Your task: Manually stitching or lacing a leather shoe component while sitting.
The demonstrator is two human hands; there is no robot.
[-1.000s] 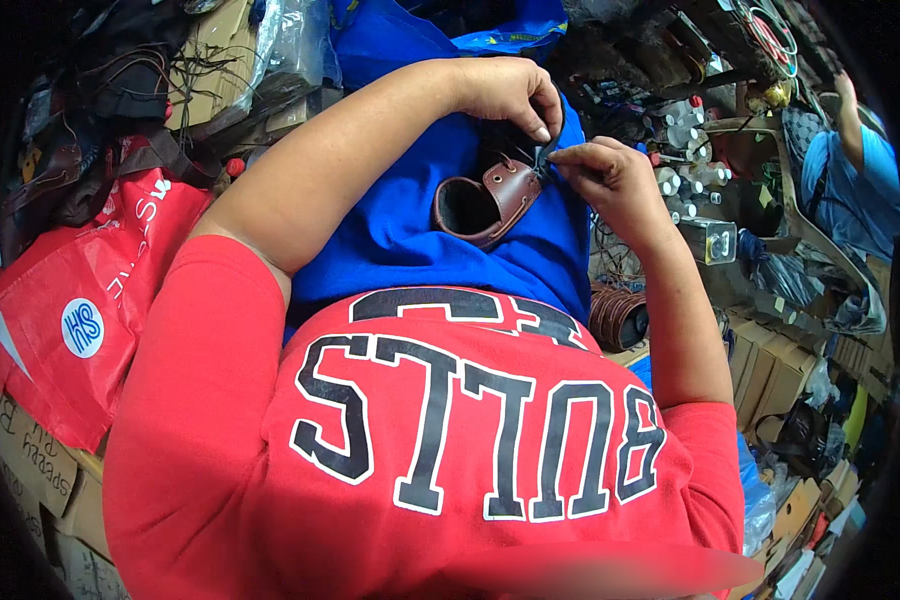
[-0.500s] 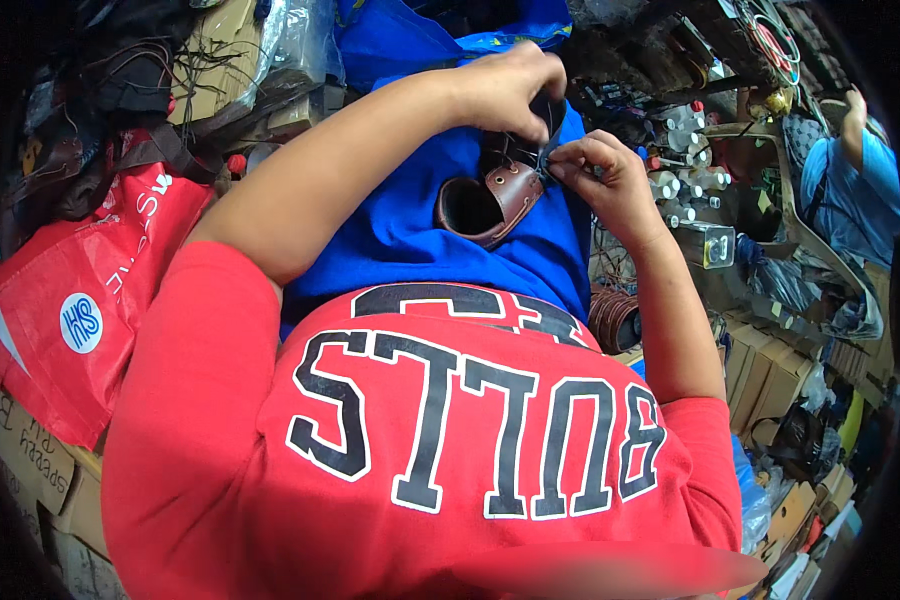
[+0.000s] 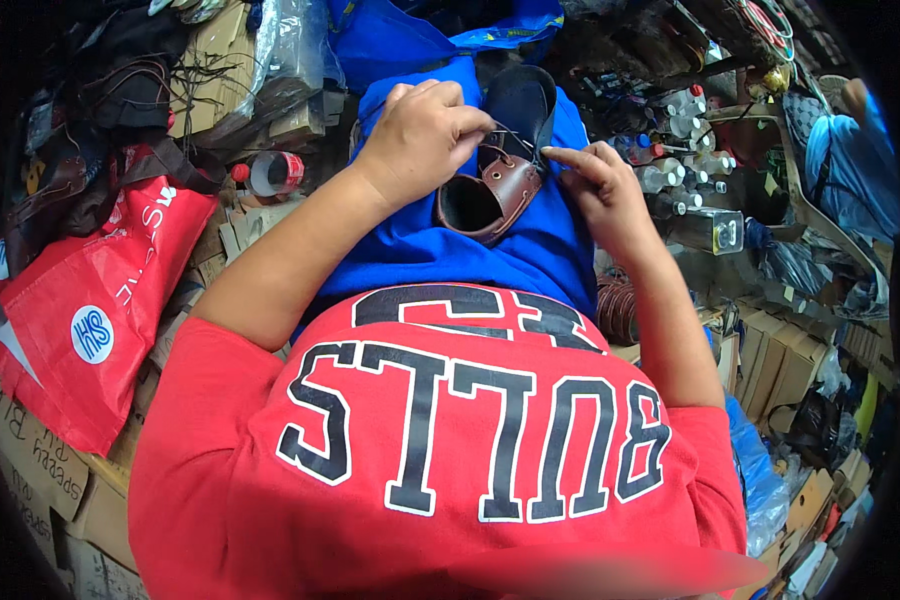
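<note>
A brown leather lace-up shoe [image 3: 511, 196] with metal eyelets rests on the blue cloth over my lap, its opening toward me. Its dark front part [image 3: 522, 98] points away from me. My left hand [image 3: 422, 138] is just left of and above the shoe, thumb and forefinger pinched on a thin lace that runs across to the eyelets. At the shoe's right side, the fingertips of my right hand [image 3: 602, 188] are drawn together by the edge near the lace. What they pinch is too small to make out.
A red bag [image 3: 85, 310] lies at the left, near a bottle with a red cap [image 3: 275, 174]. Several plastic bottles [image 3: 685, 125] stand at the right beside a clear square container [image 3: 722, 232]. Cardboard boxes [image 3: 770, 345] are stacked lower right. Someone in blue [image 3: 842, 190] is at the far right.
My left hand has moved left and toward me, off the shoe's far part, drawing the lace. My right hand has shifted slightly down and stays at the shoe's right side.
</note>
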